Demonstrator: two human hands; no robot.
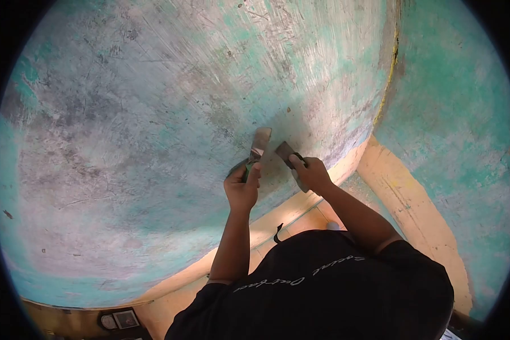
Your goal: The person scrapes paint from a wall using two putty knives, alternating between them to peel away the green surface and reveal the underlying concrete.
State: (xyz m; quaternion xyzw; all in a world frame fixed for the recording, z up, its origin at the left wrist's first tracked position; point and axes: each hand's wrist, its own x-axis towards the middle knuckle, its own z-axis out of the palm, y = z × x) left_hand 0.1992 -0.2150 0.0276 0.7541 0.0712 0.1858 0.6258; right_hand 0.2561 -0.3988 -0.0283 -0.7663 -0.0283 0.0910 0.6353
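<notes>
My left hand is closed round the dark green handle of a putty knife, its metal blade pointing up along the wall. Whitish smears mark that blade. A second putty knife, with a shorter-looking dark blade, is gripped in my right hand, thumb pressed along its handle and the blade angled up and left. Both blades overlap the scuffed turquoise and grey wall in this view, with a small gap between them. Scrape marks and patches of worn paint cover the wall around them.
A yellowish crack runs down the corner where a green wall meets this one. Cream-coloured bands border the lower edges. Framed items stand at the bottom left. Tiled floor shows beyond my black shirt.
</notes>
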